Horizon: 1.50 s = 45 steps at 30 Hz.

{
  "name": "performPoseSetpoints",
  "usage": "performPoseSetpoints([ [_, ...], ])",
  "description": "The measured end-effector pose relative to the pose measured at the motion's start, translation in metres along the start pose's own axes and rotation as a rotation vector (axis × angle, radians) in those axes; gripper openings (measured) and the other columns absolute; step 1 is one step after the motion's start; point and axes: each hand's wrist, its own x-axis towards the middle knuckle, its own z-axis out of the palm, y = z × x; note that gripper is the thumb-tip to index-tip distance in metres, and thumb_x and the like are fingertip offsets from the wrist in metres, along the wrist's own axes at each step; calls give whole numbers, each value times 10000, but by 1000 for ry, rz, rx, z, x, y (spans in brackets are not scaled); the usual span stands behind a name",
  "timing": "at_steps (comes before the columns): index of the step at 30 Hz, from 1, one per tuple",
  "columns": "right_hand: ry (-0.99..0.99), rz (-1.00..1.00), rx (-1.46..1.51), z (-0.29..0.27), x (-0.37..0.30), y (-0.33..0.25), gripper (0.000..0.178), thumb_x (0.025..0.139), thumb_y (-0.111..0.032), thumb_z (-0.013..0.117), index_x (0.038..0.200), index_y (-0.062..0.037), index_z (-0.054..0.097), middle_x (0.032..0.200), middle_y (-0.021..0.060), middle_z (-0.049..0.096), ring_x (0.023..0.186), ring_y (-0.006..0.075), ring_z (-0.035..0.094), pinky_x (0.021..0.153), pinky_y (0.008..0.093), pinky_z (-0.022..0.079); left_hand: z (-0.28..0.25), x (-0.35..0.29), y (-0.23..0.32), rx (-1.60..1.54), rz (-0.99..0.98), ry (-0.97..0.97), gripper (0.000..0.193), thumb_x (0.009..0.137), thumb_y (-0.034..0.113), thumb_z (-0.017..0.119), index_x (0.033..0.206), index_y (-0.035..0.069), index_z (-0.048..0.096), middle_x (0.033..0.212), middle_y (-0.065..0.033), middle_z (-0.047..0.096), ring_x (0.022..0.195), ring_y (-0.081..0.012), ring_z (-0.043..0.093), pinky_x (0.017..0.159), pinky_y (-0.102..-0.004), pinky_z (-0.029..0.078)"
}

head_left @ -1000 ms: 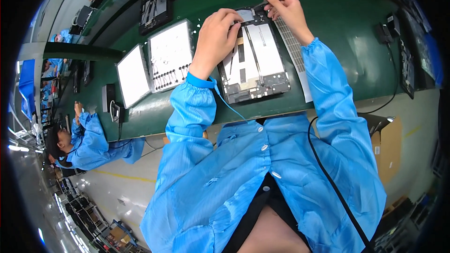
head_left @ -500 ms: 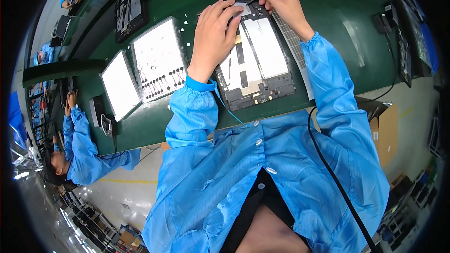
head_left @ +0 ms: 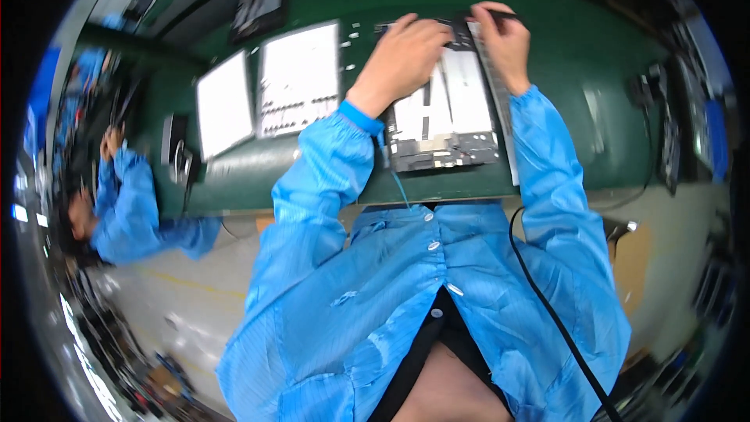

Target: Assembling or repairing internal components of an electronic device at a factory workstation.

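Observation:
An opened tablet-like device (head_left: 471, 98) lies on the green bench in front of me, with pale flat cells, dark strips and black parts along its near edge. Over its far left part rests my left hand (head_left: 400, 62), fingers stretched across the top; their tips are blurred. A blue band with a cord circles that wrist. At the far right corner, my right hand (head_left: 504, 47) is closed on dark tweezers (head_left: 506, 16), which are smeared by motion. Beneath the right hand, a long grey gridded strip (head_left: 500, 101) runs along the device's right side.
To the left lie a white sheet with rows of small black parts (head_left: 301, 70) and a plain white panel (head_left: 224, 105). Another dark device (head_left: 259, 1) sits farther back. A co-worker in blue (head_left: 129, 203) is at far left. A black cable (head_left: 547, 289) crosses my front.
The whole view has shifted, so the bench items appear farther right. My right hand has turned, and the tweezers now lie lower and flatter. The left hand stays on the device.

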Motion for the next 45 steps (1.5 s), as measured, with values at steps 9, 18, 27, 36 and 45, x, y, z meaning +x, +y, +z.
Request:
performPoseSetpoints([
  [9,-594,-86,-88,59,-2,-74,378,841,102,475,1161,-21,635,966,95,740,785,116,660,717,251,529,-89,-126,25,-80,-308,383,169,882,85,654,1045,90,698,1025,-65,685,951,-274,642,842,-389,488],
  [18,-884,-137,-250,260,-10,-29,372,802,-241,812,1028,-19,618,937,92,725,884,201,724,762,306,540,-72,-215,17,-301,-778,721,282,936,136,623,678,22,622,658,-105,591,661,-286,589,637,-377,446],
  [27,-921,187,-12,261,-16,-51,354,807,-128,809,1047,-5,581,865,114,729,788,160,723,652,260,548,-100,-207,-3,-152,-785,702,111,909,134,678,944,29,685,870,-78,673,660,-189,603,604,-298,478],
  [36,-834,274,183,241,-32,-58,300,847,-93,772,1049,2,572,864,139,719,739,175,722,636,262,583,-85,-183,-44,-257,-830,614,121,813,172,775,900,100,732,802,-31,694,601,-140,587,545,-292,468],
  [45,-837,239,69,241,-36,-52,293,857,-113,755,1076,-8,591,842,110,716,705,116,699,585,230,547,-81,-182,-43,-75,-703,535,110,833,110,743,927,79,694,838,-37,666,630,-200,616,573,-337,482],
])
